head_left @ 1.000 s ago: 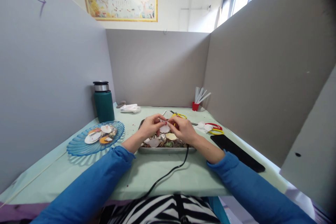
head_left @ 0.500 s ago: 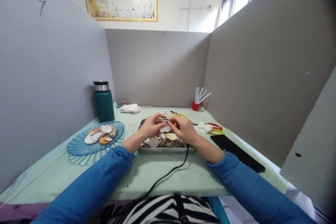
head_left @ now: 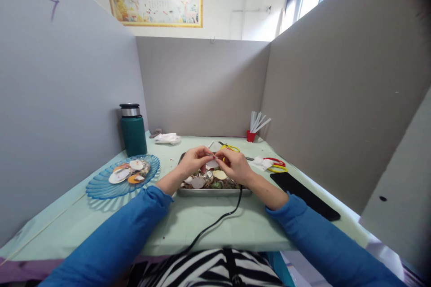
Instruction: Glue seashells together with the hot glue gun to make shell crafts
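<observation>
Both my hands meet above a metal tray (head_left: 214, 192) filled with several shells. My left hand (head_left: 194, 160) is closed in a pinch on a small pale shell (head_left: 212, 163). My right hand (head_left: 235, 164) is closed on a tool that is mostly hidden by its fingers. A black cable (head_left: 215, 222) runs from under that hand down toward my body. The fingertips of the two hands touch at the shell. A larger white shell (head_left: 197, 182) and a tan one (head_left: 220, 174) lie in the tray below.
A blue glass plate (head_left: 101, 190) with several shells sits at left, a green flask (head_left: 133, 130) behind it. Yellow scissors (head_left: 230, 147), red and yellow scissors (head_left: 276, 165), a red cup of white sticks (head_left: 251, 135), a white cloth (head_left: 166, 138) and a black phone (head_left: 305, 195) lie around. Grey partitions enclose the table.
The hands stay together over the tray; the fingers have shifted slightly and the pinched shell has turned a little between them.
</observation>
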The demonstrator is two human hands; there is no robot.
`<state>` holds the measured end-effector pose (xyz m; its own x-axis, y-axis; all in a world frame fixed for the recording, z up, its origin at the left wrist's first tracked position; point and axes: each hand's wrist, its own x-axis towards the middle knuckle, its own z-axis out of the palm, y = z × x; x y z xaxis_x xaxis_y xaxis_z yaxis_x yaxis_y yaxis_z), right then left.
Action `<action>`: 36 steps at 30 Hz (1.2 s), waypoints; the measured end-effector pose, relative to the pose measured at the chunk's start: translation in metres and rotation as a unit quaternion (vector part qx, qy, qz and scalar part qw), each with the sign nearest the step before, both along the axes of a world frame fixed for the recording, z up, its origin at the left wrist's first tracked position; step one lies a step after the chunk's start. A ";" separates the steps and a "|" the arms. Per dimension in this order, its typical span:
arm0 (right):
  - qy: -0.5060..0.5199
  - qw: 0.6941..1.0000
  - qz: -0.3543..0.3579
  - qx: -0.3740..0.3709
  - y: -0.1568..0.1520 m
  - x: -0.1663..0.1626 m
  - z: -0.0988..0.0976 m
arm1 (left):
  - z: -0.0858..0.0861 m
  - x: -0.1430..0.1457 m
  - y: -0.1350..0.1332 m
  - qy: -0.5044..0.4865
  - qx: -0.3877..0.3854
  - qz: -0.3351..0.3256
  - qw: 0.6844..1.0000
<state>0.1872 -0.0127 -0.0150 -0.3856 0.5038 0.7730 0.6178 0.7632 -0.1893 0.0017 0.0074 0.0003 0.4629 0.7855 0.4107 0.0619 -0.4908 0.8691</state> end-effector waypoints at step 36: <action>0.076 0.996 -0.045 0.009 0.003 0.000 0.003 | 0.003 -0.007 -0.002 -0.056 -0.084 -0.078 0.992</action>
